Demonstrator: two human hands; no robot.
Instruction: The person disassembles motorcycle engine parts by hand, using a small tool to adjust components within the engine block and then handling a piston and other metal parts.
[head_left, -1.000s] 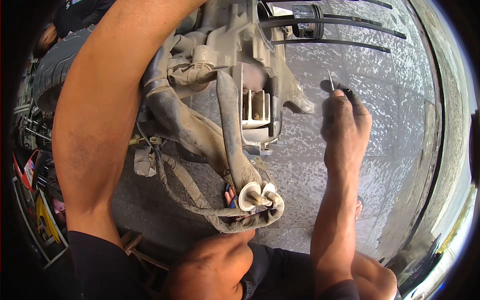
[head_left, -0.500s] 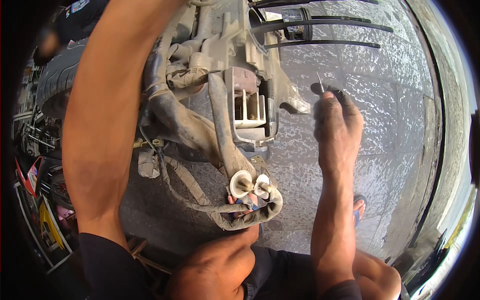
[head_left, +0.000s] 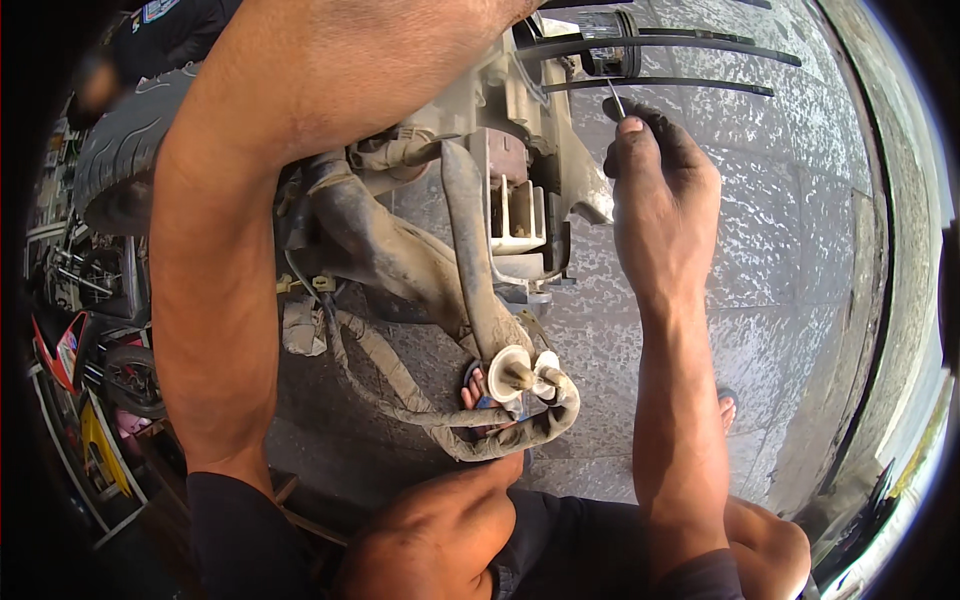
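Note:
In my right hand (head_left: 668,195) a thin metal pick-like tool (head_left: 617,101) is pinched between thumb and fingers, its tip pointing up. The tip lies close to a dark round piston (head_left: 607,58) among long black studs (head_left: 690,44) at the top. These studs stick out sideways from a dusty engine case (head_left: 515,105). My left arm (head_left: 225,250) rises on the left and bends across the top over the engine; the hand itself is past the upper edge. Blackened fingertips show on the right hand.
A dirty wrapped hose (head_left: 400,250) and cable loop with two round cream pieces (head_left: 511,373) hang from the engine toward me. At the left are a tyre (head_left: 135,150), a person in dark clothing (head_left: 165,40) and motorcycle parts. A concrete ledge (head_left: 880,330) runs along the right.
My right hand has moved up and slightly left, bringing the tool close to the piston. My left arm has swung right across the top, and the engine sits slightly further right in view.

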